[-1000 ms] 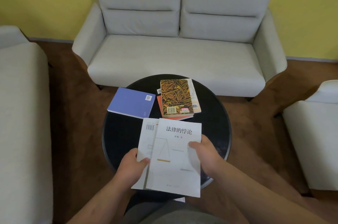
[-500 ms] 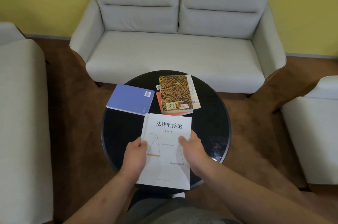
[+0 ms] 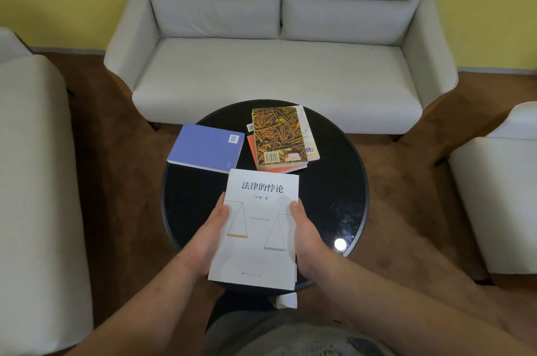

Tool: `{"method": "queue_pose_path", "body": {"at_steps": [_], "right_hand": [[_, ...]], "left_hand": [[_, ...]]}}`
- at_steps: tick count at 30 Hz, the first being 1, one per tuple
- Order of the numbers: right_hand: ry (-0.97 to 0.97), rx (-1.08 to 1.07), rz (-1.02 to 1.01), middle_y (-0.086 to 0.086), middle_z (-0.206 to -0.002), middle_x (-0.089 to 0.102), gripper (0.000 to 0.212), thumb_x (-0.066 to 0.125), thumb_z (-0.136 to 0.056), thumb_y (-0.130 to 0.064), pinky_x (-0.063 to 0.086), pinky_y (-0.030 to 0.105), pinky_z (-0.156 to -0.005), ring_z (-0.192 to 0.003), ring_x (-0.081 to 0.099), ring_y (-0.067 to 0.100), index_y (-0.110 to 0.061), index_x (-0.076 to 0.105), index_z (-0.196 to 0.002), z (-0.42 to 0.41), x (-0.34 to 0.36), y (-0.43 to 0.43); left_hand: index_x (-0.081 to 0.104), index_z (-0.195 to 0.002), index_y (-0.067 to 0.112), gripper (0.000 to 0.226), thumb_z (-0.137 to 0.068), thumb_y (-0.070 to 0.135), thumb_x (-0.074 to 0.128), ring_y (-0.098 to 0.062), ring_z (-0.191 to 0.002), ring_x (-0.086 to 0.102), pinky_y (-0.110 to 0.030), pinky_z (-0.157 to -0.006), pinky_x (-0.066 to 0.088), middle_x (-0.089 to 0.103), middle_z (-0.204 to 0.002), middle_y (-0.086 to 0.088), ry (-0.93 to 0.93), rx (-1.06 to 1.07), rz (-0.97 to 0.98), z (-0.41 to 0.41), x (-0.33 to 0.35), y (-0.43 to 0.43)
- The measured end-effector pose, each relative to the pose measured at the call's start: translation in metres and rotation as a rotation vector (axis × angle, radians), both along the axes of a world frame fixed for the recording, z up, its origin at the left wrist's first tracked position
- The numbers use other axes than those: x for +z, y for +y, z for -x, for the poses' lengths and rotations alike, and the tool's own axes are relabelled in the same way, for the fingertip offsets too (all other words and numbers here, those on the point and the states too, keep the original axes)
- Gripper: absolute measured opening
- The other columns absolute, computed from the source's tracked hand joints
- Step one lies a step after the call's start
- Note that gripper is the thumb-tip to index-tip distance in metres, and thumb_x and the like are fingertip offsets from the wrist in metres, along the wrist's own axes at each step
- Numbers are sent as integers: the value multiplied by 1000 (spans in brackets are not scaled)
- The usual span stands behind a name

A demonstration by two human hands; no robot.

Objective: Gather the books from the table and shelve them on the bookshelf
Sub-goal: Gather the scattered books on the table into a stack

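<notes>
Low at the frame's centre, the white book [image 3: 258,228] lies over the near edge of the black tabletop [image 3: 334,181]. The left hand [image 3: 207,239] and right hand [image 3: 306,236] have their fingers [image 3: 222,208] clamped on its sides. A blue book [image 3: 206,148] and a patterned stack [image 3: 276,135] lie above it.

Your left hand [image 3: 209,235] and right hand [image 3: 305,235] had their fingers hidden under the white book [image 3: 258,239], thumbs alone showing. Mid-frame, the patterned book [image 3: 277,135] covered most of the orange book [image 3: 252,152]. The sofa [image 3: 279,71] was cut off at the top edge.
</notes>
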State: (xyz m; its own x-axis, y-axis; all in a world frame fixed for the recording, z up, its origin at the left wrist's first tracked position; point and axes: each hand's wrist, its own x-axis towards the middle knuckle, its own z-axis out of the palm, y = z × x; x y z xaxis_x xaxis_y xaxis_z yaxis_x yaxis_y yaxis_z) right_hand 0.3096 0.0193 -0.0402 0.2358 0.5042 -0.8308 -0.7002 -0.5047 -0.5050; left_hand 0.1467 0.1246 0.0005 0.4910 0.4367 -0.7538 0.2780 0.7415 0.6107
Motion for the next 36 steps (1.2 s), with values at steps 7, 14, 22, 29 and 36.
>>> {"method": "queue_pose_path", "body": {"at_steps": [7, 14, 22, 29, 36], "right_hand": [[51, -60, 0, 6, -111, 79, 50, 36, -103, -60, 54, 41, -71, -104, 73, 33, -28, 64, -129, -1, 3, -1], [-416, 272, -172, -14, -131, 62, 60, 60, -101, -31, 60, 31, -83, -110, 66, 10, -37, 26, -150, -15, 16, -5], [-912, 434, -279, -22, -148, 42, 83, 79, -84, -37, 49, 24, -100, -133, 48, -1, -54, 27, -146, -40, 20, 8], [-980, 640, -193, -25, -146, 34, 73, 74, -81, -46, 51, 40, -106, -133, 44, 6, -69, 27, -133, -59, 11, 23], [-976, 439, -125, -22, -106, 61, 22, 65, -97, -27, 57, 37, -94, -101, 63, 6, -48, 59, -91, -82, 22, 63]], "left_hand": [[44, -135, 54, 38, -103, 34, 47, -29, -101, 74, -47, -76, 61, 73, -119, 1, 40, -24, -99, -7, -2, 1], [39, -141, 47, 42, -102, 32, 50, -24, -105, 71, -48, -85, 60, 65, -132, 2, 100, -73, -244, -8, 3, 3], [40, -145, 42, 58, -97, 19, 62, -8, -100, 73, -36, -73, 64, 65, -130, 6, 74, -79, -583, -30, 6, 24], [38, -144, 39, 58, -97, 13, 60, -16, -99, 75, -30, -67, 63, 68, -124, 3, 76, -83, -561, -29, -2, 26], [52, -125, 36, 39, -94, 15, 64, -16, -105, 68, -30, -79, 61, 65, -117, 10, 200, -51, -578, -33, -1, 46]]}}
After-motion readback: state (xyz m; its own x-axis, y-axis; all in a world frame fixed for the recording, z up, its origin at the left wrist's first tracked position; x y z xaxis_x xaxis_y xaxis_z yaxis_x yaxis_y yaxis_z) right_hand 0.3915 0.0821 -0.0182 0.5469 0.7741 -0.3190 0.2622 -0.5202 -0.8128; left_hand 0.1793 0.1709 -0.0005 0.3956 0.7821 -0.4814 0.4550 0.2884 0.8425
